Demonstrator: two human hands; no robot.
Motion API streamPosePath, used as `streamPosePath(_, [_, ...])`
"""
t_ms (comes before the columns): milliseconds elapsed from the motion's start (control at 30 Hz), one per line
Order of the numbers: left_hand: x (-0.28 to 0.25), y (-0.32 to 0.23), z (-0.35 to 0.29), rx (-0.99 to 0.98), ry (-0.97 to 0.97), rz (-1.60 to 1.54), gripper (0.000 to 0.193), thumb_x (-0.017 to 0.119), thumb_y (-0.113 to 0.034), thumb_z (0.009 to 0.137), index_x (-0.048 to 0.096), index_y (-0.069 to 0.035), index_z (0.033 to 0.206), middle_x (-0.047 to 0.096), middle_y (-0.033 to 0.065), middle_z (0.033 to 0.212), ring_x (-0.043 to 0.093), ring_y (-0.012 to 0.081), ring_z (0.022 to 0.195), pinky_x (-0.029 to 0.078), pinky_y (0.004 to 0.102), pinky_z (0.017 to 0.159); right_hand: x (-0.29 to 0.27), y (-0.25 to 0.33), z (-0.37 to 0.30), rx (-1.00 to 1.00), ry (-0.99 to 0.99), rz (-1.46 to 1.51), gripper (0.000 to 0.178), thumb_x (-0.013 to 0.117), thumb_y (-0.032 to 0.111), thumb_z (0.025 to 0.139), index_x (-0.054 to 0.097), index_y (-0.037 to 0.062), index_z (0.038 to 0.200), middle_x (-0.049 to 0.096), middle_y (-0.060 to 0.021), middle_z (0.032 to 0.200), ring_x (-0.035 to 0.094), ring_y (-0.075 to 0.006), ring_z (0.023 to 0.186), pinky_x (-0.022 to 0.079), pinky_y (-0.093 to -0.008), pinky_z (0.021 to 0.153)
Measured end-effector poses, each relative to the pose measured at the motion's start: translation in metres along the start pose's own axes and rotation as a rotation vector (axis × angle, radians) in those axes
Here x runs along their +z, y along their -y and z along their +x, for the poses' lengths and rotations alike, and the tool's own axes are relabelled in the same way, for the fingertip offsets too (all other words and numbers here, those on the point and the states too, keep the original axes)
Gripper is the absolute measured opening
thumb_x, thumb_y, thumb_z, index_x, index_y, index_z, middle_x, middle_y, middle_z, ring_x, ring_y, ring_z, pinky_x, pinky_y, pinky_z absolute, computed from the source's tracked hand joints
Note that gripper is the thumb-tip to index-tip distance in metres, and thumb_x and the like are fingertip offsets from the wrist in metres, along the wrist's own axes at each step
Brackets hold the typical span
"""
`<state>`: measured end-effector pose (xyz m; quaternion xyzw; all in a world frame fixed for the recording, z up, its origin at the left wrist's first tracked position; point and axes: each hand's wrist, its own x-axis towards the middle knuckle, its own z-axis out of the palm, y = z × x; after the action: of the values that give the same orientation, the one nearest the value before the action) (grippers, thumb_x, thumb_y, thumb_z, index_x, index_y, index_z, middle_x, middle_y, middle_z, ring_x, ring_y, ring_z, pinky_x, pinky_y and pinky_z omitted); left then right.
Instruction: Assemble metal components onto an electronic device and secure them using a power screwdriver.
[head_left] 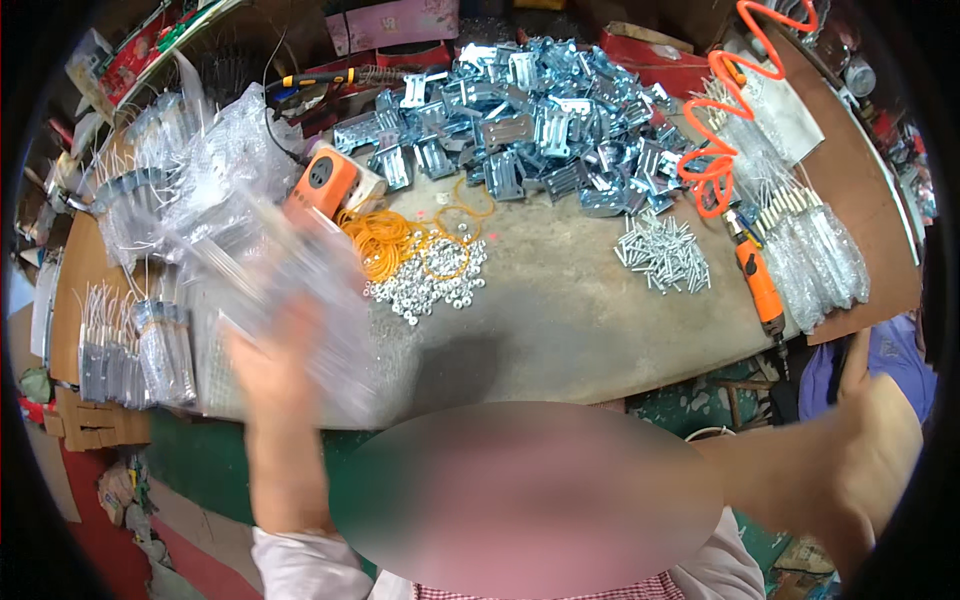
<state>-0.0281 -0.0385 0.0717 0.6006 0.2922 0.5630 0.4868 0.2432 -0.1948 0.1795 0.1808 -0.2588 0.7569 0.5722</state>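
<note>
My left hand (pixel 275 350) is closed on a clear plastic bag (pixel 335 310) at the left side of the table. Motion smears the bag, and pale strips show in or beside it, too blurred to make out. Close by lie a heap of small metal nuts (pixel 430 280) and a bundle of orange rubber bands (pixel 380 240). My right hand (pixel 885 450) reaches far out to the right, off the table's front edge, beside purple cloth (pixel 885 365). It is blurred, and its fingers are too unclear to show whether it holds anything.
A big pile of shiny metal brackets (pixel 530 125) covers the back. Screws (pixel 665 252) lie right of centre, near an orange power screwdriver (pixel 760 285) on a coiled orange cord (pixel 710 165). Wrapped bundles with wires (pixel 820 255) lie right; more bundles (pixel 160 350) stand left. An orange socket block (pixel 323 180) sits behind.
</note>
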Motion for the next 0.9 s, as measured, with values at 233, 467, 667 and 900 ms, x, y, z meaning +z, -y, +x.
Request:
streamPosePath(233, [0.052,0.057,-0.065,0.018,0.266,0.197,0.053,0.071,-0.012,0.078,0.054,0.0,0.126,0.06,0.0129,0.114,0.059,0.0212,0.099,0.046,0.0332,0.087,-0.159,0.05,-0.01,0.157,-0.867,-1.955,0.027,0.071,0.02,0.075,0.062,0.0032,0.094,0.064,-0.0097,0.092,0.06,-0.0235,0.077,0.048,-0.0346,0.074])
streamPosePath(467, [0.049,0.061,-0.071,-0.346,0.198,-0.132,0.038,0.062,0.001,0.082,0.056,0.001,0.12,0.058,0.0091,0.122,0.057,0.0136,0.1,0.046,0.0288,0.087,-0.231,0.055,0.006,0.356,-0.822,-3.028,0.049,0.081,0.034,0.066,0.06,0.0074,0.101,0.057,-0.0097,0.097,0.054,-0.0294,0.1,0.048,-0.0437,0.078])
streamPosePath(667, [0.045,0.085,-0.071,-0.409,0.368,0.067,0.05,0.062,0.0,0.08,0.049,0.0,0.127,0.056,0.01,0.123,0.057,0.0153,0.102,0.045,0.0303,0.091,-0.236,0.074,-0.005,0.024,-0.683,-2.966,0.03,0.074,0.027,0.069,0.061,0.0061,0.087,0.06,-0.0102,0.086,0.06,-0.0304,0.084,0.048,-0.0433,0.073])
streamPosePath(900, [0.059,0.057,-0.072,-0.655,0.244,-0.652,0.058,0.068,-0.014,0.079,0.043,-0.002,0.13,0.058,0.0169,0.116,0.064,0.0276,0.098,0.053,0.0372,0.081,-0.14,0.024,-0.013,0.235,-0.848,-1.895,0.017,0.068,0.011,0.08,0.062,0.0018,0.093,0.064,-0.0054,0.084,0.059,-0.0082,0.074,0.047,-0.0245,0.066])
